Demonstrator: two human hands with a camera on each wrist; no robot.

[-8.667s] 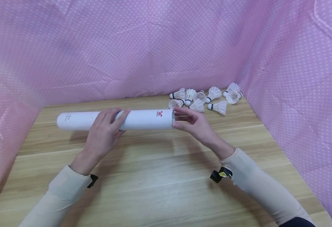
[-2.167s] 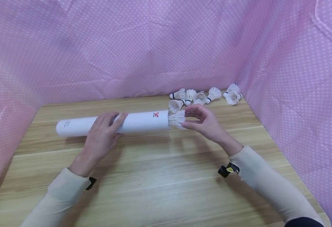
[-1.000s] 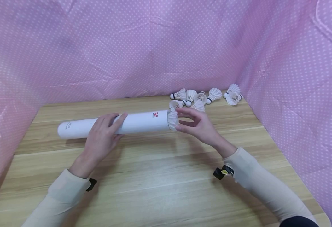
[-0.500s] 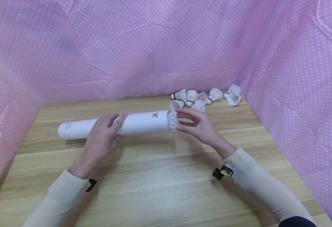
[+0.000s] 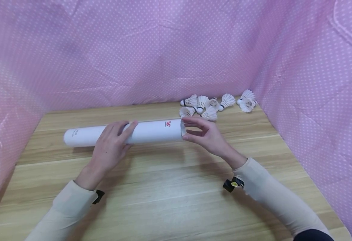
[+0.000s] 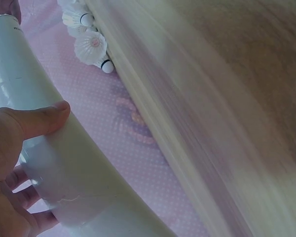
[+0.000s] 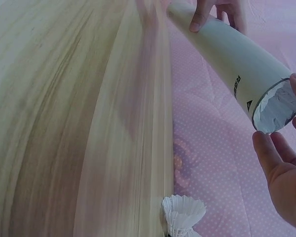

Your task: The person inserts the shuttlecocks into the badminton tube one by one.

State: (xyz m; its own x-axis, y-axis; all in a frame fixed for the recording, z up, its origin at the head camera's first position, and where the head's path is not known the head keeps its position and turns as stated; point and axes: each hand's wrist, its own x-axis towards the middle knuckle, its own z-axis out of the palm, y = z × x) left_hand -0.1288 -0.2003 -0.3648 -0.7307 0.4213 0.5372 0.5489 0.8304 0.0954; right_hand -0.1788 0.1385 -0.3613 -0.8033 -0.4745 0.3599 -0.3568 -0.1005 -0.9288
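My left hand (image 5: 109, 144) grips a long white shuttlecock tube (image 5: 156, 131) round its middle, the thumb along one side in the left wrist view. The tube lies level, its open end to the right and a shadow on the table below it. At that end, the thumb and fingers of my right hand (image 5: 207, 135) curve round the feather skirt of a shuttlecock (image 7: 277, 109), fingertips right at the tube's rim. That shuttlecock sits almost wholly inside the mouth, its cork hidden.
Several loose shuttlecocks (image 5: 209, 113) lie at the back right of the wooden table (image 5: 163, 201), just behind the tube's open end. Pink dotted cloth (image 5: 118, 50) walls the back and both sides.
Since 8.7 s ago a shuttlecock has gone from the loose group. It stuck out of the tube 2.2 s ago; now my right hand has moved left with it, nearly flush with the rim.
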